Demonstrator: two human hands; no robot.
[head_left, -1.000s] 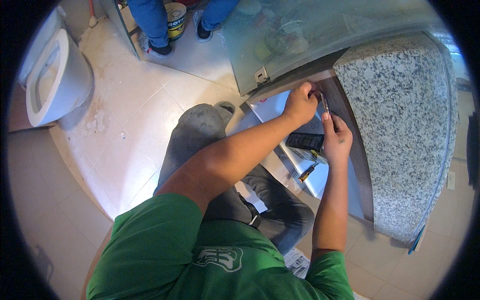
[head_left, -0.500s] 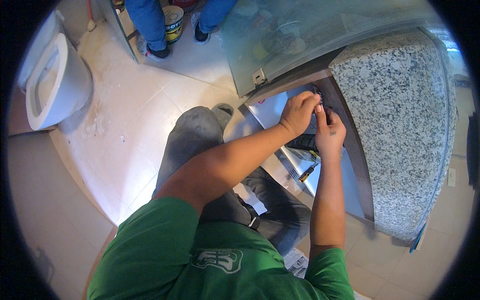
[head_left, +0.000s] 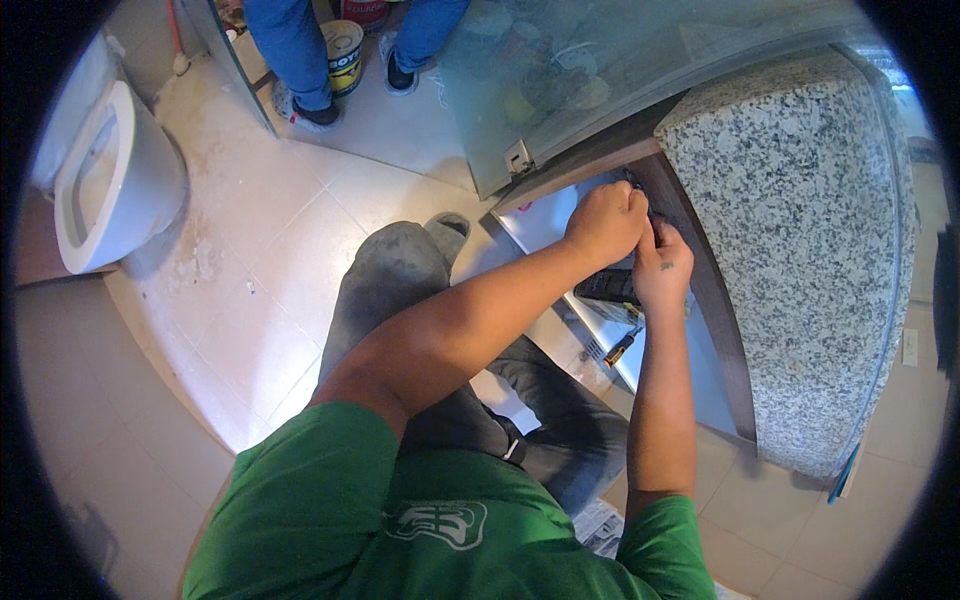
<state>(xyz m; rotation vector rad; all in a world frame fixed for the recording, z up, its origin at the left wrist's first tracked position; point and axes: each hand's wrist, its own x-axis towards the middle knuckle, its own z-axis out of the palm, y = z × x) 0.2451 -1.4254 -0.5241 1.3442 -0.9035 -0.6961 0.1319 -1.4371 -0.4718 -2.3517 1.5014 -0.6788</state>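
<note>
Inside the mouth of a low cabinet point(head_left: 715, 335) with a dark wooden frame, both hands meet at the upper inner edge. My left hand point(head_left: 608, 222) is closed, its fingertips pinched around something I cannot make out. Against it, my right hand point(head_left: 663, 272) is closed too, thumb pointing up to the left fingers. A small dark part shows between and just above the fingers, too little to name. Below the hands, a black package point(head_left: 606, 286) lies on the white cabinet floor. Beside it is a screwdriver point(head_left: 622, 347) with a yellow and black handle.
A speckled granite countertop point(head_left: 800, 250) overhangs the cabinet on the right. A glass panel point(head_left: 580, 90) with a metal hinge point(head_left: 517, 157) stands beyond it. Another person's legs point(head_left: 290, 55) and a paint can point(head_left: 343, 55) are at the back. A toilet point(head_left: 120, 175) stands left.
My left hand has rolled slightly over and shifted right, pressing closer to my right hand. The right hand stays nearly in place. The whole view has shifted slightly.
</note>
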